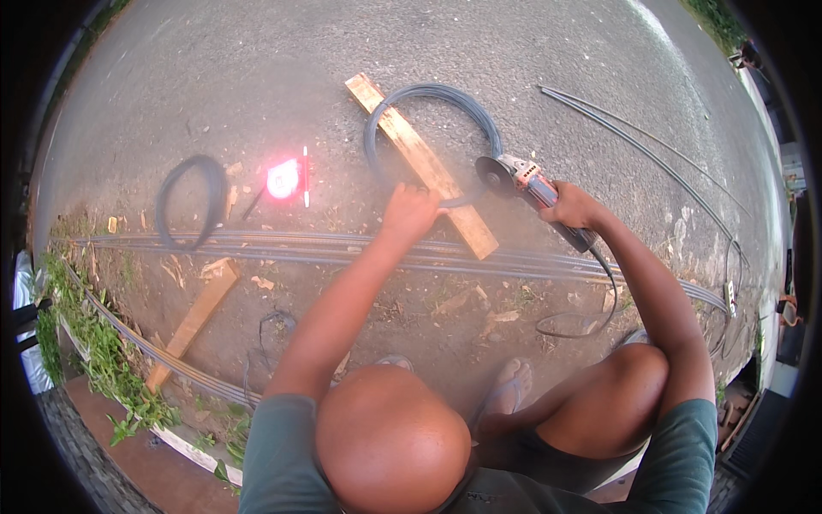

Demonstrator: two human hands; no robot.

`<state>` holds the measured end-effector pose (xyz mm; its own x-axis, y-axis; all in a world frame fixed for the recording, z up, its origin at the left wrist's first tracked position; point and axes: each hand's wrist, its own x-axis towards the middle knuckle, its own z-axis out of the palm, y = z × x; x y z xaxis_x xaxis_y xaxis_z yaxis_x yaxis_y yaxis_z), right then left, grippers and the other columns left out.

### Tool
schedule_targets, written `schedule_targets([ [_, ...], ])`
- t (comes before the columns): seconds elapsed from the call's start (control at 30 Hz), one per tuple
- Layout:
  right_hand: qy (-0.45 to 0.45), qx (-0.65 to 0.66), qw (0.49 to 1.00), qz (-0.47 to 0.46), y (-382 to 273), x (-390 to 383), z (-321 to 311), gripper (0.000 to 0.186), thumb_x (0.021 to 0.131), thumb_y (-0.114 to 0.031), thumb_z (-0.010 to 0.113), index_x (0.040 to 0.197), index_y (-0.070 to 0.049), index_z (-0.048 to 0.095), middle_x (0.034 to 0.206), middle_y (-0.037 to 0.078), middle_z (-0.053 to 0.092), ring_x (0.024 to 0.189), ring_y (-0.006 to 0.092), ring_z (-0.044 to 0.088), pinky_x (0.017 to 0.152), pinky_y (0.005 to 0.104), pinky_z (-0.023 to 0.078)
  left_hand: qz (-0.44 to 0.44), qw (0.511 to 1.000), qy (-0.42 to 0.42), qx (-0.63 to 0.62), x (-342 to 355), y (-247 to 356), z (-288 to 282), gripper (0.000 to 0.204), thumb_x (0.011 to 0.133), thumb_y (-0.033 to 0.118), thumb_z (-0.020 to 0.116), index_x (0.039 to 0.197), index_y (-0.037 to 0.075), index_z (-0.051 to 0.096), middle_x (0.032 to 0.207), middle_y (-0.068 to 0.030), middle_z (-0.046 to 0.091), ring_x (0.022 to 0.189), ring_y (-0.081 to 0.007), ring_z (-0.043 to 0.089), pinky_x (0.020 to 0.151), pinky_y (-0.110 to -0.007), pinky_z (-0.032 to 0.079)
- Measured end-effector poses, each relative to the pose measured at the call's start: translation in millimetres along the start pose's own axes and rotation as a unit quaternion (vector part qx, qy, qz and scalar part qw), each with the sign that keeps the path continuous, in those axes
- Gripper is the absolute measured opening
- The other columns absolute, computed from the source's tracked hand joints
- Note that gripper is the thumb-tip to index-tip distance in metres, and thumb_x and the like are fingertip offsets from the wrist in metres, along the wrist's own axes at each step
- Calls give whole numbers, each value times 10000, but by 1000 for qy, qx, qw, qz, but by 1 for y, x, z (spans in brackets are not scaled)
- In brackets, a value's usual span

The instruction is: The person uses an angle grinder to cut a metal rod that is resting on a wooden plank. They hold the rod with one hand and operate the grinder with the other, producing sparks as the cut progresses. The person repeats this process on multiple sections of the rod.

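Observation:
A coil of grey wire (441, 89) lies across a wooden plank (419, 158) on the ground ahead. My left hand (411, 212) is closed around the near side of the coil, over the plank. My right hand (571, 207) grips an angle grinder (538, 187) by its body, to the right of the coil. Its dark cutting disc (494, 177) is beside the coil's right side; whether the two touch, I cannot tell. The grinder's black cord (610, 272) trails down toward my feet.
Long steel rods (342, 247) run crosswise beneath the plank's near end. A second wire coil (164, 201) and a glaring pinkish-red object (283, 180) lie to the left. Bent rods (638, 135) extend at right. Another plank (195, 321) rests near the plants (128, 364).

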<state>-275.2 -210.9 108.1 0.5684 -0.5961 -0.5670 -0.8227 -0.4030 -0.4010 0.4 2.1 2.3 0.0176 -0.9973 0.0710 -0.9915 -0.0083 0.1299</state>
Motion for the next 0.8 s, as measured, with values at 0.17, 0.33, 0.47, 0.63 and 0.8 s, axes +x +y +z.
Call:
schedule_targets([
  [0.17,-1,4,1000,10,-4,-6,-1,753,673,-378,755,1256,79,622,1089,281,698,1012,383,688,911,433,530,1,1000,14,-3,-3,-1,2,388,987,480,581,904,104,628,785,-91,717,801,-256,667,796,-401,430],
  [0.33,-2,-1,1000,4,1,-7,0,731,674,-376,754,1234,76,630,1080,280,701,997,378,692,900,431,532,0,1000,15,3,-1,0,2,387,985,478,586,902,102,629,776,-89,716,794,-259,668,791,-402,431],
  [0.47,-1,2,1000,5,-5,-7,-1,710,674,-375,752,1217,69,637,1066,277,705,980,382,695,891,431,534,5,1000,12,7,-1,0,1,392,988,480,581,905,99,630,790,-92,719,797,-261,671,792,-400,435],
  [0.63,1,-6,1000,4,-6,-9,-2,713,674,-376,752,1218,71,637,1060,277,707,978,389,695,894,435,533,0,1000,8,7,0,-1,2,400,991,483,575,912,96,634,802,-94,722,809,-260,676,794,-397,436],
  [0.8,2,3,1000,8,2,-7,1,727,671,-372,757,1229,76,630,1071,284,704,988,390,693,902,432,530,0,1000,3,7,0,1,0,405,993,487,567,915,95,635,798,-93,721,818,-260,678,797,-398,436],
])
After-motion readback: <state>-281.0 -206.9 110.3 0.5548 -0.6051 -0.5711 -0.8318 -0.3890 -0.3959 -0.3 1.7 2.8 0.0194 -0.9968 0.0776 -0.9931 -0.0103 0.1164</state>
